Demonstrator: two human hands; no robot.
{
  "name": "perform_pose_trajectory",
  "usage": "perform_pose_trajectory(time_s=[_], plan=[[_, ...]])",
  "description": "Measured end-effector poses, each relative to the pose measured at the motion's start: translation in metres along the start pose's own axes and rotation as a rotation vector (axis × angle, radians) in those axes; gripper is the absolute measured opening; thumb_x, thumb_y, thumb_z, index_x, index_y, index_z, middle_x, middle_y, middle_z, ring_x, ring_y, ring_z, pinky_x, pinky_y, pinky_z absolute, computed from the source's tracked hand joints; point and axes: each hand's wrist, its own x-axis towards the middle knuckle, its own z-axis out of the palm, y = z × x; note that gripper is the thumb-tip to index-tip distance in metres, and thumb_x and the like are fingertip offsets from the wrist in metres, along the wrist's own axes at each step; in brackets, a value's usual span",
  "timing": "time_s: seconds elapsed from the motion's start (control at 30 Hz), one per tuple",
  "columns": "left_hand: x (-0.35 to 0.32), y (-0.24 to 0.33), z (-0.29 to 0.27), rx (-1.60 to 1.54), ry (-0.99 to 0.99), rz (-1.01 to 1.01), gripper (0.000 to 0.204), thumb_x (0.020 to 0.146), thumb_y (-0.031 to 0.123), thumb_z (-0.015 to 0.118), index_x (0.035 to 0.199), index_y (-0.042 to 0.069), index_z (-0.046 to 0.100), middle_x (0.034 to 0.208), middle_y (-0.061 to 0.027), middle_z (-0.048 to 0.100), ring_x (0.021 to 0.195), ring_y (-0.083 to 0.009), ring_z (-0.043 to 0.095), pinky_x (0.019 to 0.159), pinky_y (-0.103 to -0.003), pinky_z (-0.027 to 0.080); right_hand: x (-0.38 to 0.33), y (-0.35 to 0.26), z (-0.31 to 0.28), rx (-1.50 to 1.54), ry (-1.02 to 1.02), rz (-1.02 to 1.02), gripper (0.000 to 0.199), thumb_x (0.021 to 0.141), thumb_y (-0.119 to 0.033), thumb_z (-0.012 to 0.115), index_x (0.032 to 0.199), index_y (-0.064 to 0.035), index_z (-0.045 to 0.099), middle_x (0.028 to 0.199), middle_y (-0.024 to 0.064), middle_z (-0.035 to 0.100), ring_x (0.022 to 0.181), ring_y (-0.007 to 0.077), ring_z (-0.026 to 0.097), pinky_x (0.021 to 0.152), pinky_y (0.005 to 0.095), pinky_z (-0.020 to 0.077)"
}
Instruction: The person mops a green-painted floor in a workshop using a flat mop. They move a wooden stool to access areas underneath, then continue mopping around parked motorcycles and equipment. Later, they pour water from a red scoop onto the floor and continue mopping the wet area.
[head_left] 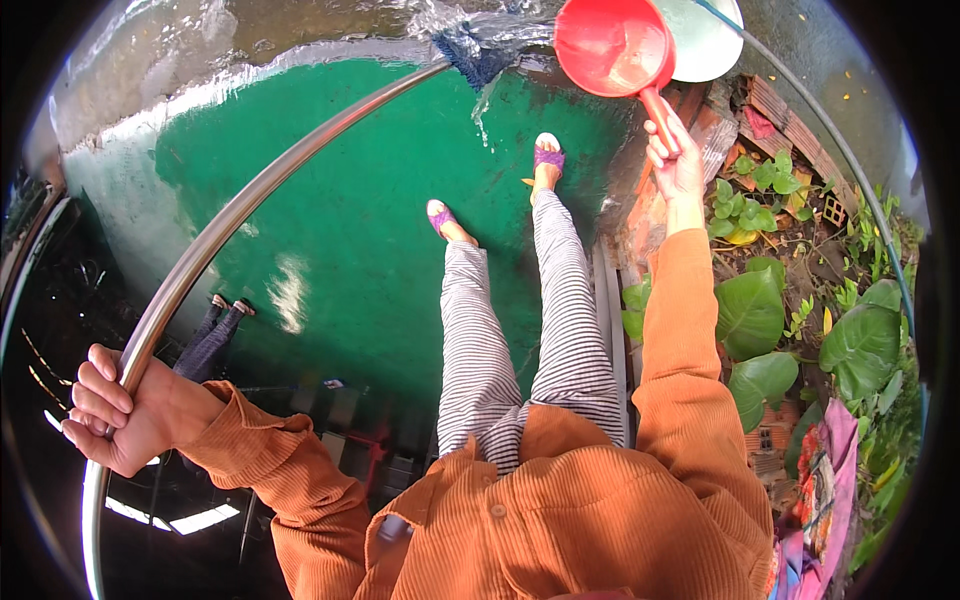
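My left hand (135, 412) is wrapped round the long shiny metal handle (232, 212) of a mop, low at the left. The handle bends with the lens up to a blue mop head (470, 56) on the wet ground ahead. In my outstretched right hand (680, 172) is the short handle of a red water dipper (612, 48). Its bowl tilts toward the mop head, and water (515, 30) splashes over and around the blue fibres. Partly behind the dipper stands a pale round basin (708, 42).
I stand on a wet green floor (340, 170) in purple sandals (548, 158). A garden bed with leafy plants (755, 310) and bricks lies to my right, crossed by a hose (830, 115). Colourful cloth (830, 480) hangs lower right. Another person's dark-clad legs (205, 335) show at left.
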Motion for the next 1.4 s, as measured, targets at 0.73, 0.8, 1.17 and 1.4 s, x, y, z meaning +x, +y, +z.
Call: perform_pose_trajectory(time_s=[0.73,0.8,1.17,1.4], plan=[[-0.009,-0.001,-0.02,-0.031,0.037,-0.013,0.04,0.079,0.013,0.05,0.047,0.018,0.027,0.04,0.0055,0.028,0.037,-0.0068,0.028,0.051,-0.024,0.029,0.084,-0.028,-0.003,-1.412,0.685,-0.809,0.047,0.075,-0.028,0.063,0.111,0.0009,0.057,0.096,0.0228,0.063,0.087,0.0333,0.063,0.079,0.0372,0.048],[-0.01,-0.001,-0.02,-0.041,0.036,-0.01,0.039,0.077,0.012,0.05,0.046,0.018,0.029,0.039,0.0057,0.03,0.037,-0.0065,0.03,0.051,-0.024,0.03,0.12,-0.035,-0.033,-1.605,0.722,-0.759,0.053,0.074,-0.035,0.062,0.116,-0.0024,0.055,0.099,0.024,0.061,0.089,0.0377,0.061,0.081,0.0412,0.0468],[-0.012,0.006,-0.006,-0.029,0.002,0.019,0.041,0.079,0.013,0.048,0.045,0.018,0.028,0.039,0.0053,0.029,0.036,-0.0067,0.03,0.05,-0.024,0.03,0.129,-0.036,-0.089,-0.054,0.17,-0.029,0.04,0.093,-0.014,0.04,0.126,0.006,0.037,0.085,0.0172,0.055,0.059,0.0132,0.045,0.05,0.0233,0.0365],[-0.001,0.003,0.036,-0.021,-0.098,0.04,0.039,0.084,0.017,0.047,0.049,0.017,0.03,0.04,0.0045,0.027,0.037,-0.0073,0.028,0.051,-0.025,0.029,0.008,-0.012,-0.015,-0.284,0.21,-0.1,0.045,0.088,-0.013,0.054,0.129,-0.0011,0.041,0.081,0.0092,0.057,0.052,0.0097,0.047,0.043,0.0208,0.0365]])
